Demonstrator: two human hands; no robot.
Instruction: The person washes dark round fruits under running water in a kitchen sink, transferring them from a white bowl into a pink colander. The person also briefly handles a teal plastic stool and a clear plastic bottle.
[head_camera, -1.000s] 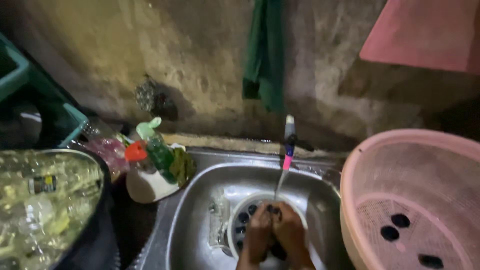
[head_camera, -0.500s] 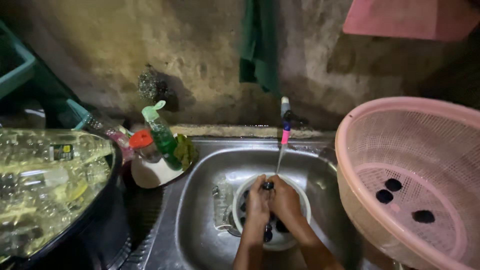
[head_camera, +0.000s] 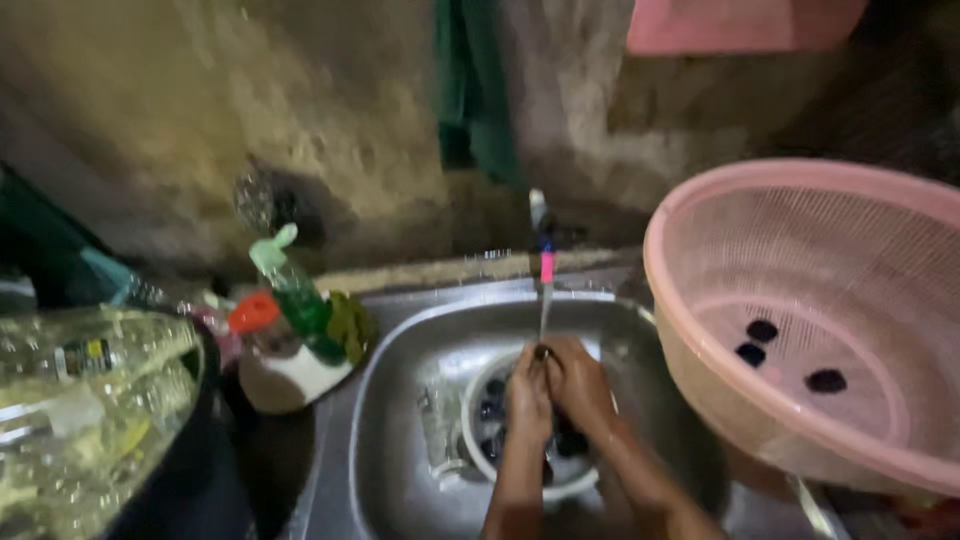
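Observation:
My left hand (head_camera: 527, 392) and my right hand (head_camera: 578, 380) are pressed together over a white bowl (head_camera: 478, 455) that sits in the steel sink (head_camera: 400, 400). They pinch a small dark round thing (head_camera: 541, 352) under the thin stream of water from the tap (head_camera: 541, 245). Several more small dark round things lie in the bowl, partly hidden by my hands. Which hand carries the dark thing is hard to make out, since the fingers of both close on it.
A large pink mesh basket (head_camera: 700, 330) with three dark round things stands at the right of the sink. A green bottle (head_camera: 295, 290) and a red cap (head_camera: 252, 312) sit in a holder at the left. A clear plastic bag (head_camera: 80, 400) fills the lower left. A green cloth (head_camera: 478, 90) hangs on the wall.
My hands have risen from the bowl up to the water stream. The view has shifted, so the pink basket appears larger and nearer.

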